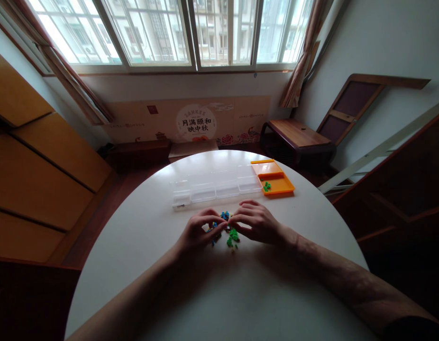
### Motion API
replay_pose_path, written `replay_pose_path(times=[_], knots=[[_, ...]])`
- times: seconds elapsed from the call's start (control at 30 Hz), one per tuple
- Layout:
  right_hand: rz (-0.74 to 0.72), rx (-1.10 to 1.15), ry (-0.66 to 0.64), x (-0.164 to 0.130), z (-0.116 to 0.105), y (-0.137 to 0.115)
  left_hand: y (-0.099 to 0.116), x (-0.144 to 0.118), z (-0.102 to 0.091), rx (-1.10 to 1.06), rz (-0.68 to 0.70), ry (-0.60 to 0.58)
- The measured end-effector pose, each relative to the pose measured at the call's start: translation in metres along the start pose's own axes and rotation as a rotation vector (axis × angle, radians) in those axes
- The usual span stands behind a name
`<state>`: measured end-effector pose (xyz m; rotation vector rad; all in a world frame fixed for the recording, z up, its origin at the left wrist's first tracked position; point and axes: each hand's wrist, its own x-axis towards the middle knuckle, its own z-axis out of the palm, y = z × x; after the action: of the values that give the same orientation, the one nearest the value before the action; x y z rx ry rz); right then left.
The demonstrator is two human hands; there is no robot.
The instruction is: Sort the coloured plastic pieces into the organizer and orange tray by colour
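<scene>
Small building bricks lie in a loose pile on the white round table [219, 293]. Green bricks [233, 235] form the near right side of the pile, and blue bricks [224, 215] show behind and between my hands. My left hand [201, 227] is at the pile's left, thumb and fingertips pinched together. From the right, my right hand [257, 221] meets it, its fingertips also closed over the pile. The fingertips of both hands nearly touch; whatever they hold is too small to name.
Behind my hands stands a clear compartment box [215, 190] with its lid raised. An orange tray [283, 185] with several green bricks [267, 186] adjoins it on the right. Beyond the table are a wooden bench [299, 132] and a window wall; cabinets [45, 180] stand left.
</scene>
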<state>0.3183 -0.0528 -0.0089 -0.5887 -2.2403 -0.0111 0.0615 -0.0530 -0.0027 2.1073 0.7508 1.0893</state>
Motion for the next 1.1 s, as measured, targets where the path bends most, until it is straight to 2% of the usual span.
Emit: replay_pose_path(times=[0.17,0.3,0.47,0.6,0.8,1.1], knots=[[0.092,-0.014,0.026,-0.004,-0.013,0.012,0.000,-0.003,0.000,0.191,0.108,-0.013],[0.233,-0.140,0.052,-0.017,-0.033,0.039,0.001,-0.006,0.000,0.347,0.216,-0.106],[0.437,-0.322,0.075,-0.038,-0.054,0.077,-0.001,-0.009,0.000,0.381,0.266,-0.190],[0.606,-0.373,0.109,-0.052,-0.059,0.098,-0.003,-0.009,0.001,0.374,0.278,-0.217],[0.771,-0.403,0.141,-0.062,-0.055,0.109,-0.001,-0.010,0.000,0.384,0.266,-0.228],[0.787,-0.363,0.167,-0.059,-0.052,0.104,-0.009,-0.012,0.002,0.419,0.246,-0.222]])
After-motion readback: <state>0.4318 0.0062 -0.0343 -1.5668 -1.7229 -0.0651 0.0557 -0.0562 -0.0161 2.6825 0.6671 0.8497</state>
